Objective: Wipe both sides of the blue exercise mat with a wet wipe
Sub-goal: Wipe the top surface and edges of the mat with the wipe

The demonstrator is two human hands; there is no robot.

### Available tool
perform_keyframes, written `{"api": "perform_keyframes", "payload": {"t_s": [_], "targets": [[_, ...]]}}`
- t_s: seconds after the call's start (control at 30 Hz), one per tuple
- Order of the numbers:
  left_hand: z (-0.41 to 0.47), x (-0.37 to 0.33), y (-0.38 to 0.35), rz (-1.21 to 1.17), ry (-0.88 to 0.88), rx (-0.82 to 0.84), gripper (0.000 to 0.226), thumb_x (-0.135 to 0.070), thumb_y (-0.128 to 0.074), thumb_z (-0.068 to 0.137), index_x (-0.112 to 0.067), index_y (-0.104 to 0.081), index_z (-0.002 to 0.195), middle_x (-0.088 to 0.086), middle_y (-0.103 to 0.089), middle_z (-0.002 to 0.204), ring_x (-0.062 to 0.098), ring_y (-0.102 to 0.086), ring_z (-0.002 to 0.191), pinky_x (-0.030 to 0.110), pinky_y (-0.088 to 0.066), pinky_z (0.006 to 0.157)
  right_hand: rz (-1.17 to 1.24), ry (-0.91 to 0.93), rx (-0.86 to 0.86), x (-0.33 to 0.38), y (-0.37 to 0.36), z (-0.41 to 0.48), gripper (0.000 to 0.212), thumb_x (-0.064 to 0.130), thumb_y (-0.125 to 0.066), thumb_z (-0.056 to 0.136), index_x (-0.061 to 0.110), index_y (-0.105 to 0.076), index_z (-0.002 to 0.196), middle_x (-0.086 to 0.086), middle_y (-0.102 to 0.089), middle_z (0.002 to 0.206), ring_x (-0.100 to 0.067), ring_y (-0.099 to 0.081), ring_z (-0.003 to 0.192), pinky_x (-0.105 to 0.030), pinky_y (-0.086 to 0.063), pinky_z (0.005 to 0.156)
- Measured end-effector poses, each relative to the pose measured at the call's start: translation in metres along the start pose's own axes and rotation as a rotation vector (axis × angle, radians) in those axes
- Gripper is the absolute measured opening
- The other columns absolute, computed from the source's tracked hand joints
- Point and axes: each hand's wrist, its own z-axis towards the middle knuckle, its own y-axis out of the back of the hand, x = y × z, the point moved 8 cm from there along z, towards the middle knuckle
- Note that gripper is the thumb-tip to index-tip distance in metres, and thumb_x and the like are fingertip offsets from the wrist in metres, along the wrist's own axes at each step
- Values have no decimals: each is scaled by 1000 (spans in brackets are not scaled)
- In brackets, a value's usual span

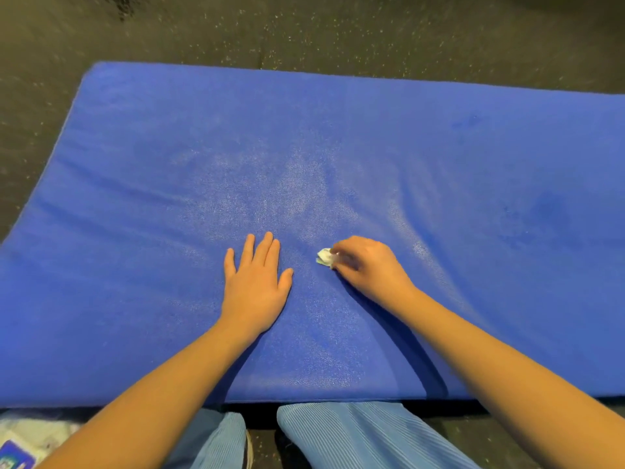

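- Blue mat (406, 147) lies flat; top side under way, I judge, underside left.
- My right hand (368, 265) pinches the wipe (324, 257); left hand (255, 286) splayed, bracing.

Blue mat (372, 147) flat on dark speckled floor (304, 32). Left hand (255, 282) palm-down on mat, fingers spread. Right hand (368, 265) pinches crumpled white wipe (324, 257) against mat, just beside left hand.
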Motion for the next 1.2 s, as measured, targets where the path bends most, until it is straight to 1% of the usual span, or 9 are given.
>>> {"api": "perform_keyframes", "payload": {"t_s": [0.13, 0.3, 0.47, 0.63, 0.77, 0.83, 1.0, 1.13, 1.2], "targets": [[0, 0, -2, 2, -4, 13, 60, -45, -25, 103, -17, -14, 155, -3, -5, 163, 20, 5, 150, 48, 5, 119, -7, -475, -259, -62, 20, 21, 18, 17, -61, 88, 2, -67, 80, -13, -63, 85, -29, -56, 78, -31, -32, 60], [1, -1, -2, 25, -13, 9, 84, -56, 2, 83, -17, -18, 154, -4, -8, 163, 20, 2, 150, 48, 4, 118, -28, 25, 114, 7, -15, 18, 13, 12, -64, 87, 1, -70, 82, -16, -60, 88, -34, -59, 78, -38, -46, 65], [0, 0, -2, 25, -2, 29, 71, -51, -10, 92, -17, -15, 155, -4, -5, 163, 20, 5, 150, 47, 7, 119, -160, -351, -170, -59, 21, 51, 20, 8, -54, 91, -6, -66, 83, -21, -55, 90, -39, -55, 79, -42, -44, 67], [0, 0, 0, 8, 4, 47, 63, -48, -17, 100, -18, -14, 155, -4, -4, 163, 19, 6, 150, 48, 7, 119, -132, 59, 135, -10, -8, 33, 12, 8, -60, 89, 0, -68, 84, -16, -58, 90, -35, -57, 79, -36, -45, 63], [19, 1, 4, -2, -37, 47, 60, -43, -29, 103, -19, -12, 155, -6, -1, 163, 16, 7, 149, 47, 6, 119, -238, -185, -54, -60, 30, 63, 14, 1, -54, 89, -3, -64, 79, -13, -48, 82, -35, -51, 71, -29, -32, 54], [38, -2, 7, -25, -54, 29, 59, -42, -29, 103, -20, -13, 155, -6, -1, 163, 16, 6, 150, 47, 4, 120, -293, -259, -99, -68, 31, 67, 18, 4, -52, 91, -8, -63, 83, -15, -49, 86, -37, -54, 76, -35, -40, 59], [55, -9, 1, 35, 9, -43, 57, -41, -24, 104, -21, -10, 155, -7, -1, 163, 18, 6, 150, 50, 3, 119, -210, 152, 186, -17, -10, 50, 8, 1, -62, 83, -2, -67, 78, -17, -59, 85, -35, -57, 70, -41, -48, 55], [54, -7, -4, 29, -3, -42, 57, -43, -19, 104, -21, -10, 155, -6, -2, 163, 19, 5, 150, 50, 4, 119, -298, -240, -87, -68, 35, 76, 12, -3, -51, 88, -5, -62, 82, -19, -53, 91, -28, -48, 73, -34, -33, 57], [54, -7, -4, 45, -2, -42, 63, -47, -8, 99, -21, -12, 155, -6, -4, 163, 19, 4, 150, 51, 2, 119, -298, -294, -91, -65, 31, 80, 13, 1, -50, 91, -6, -59, 83, -21, -52, 95, -31, -46, 73, -34, -29, 58]]}}
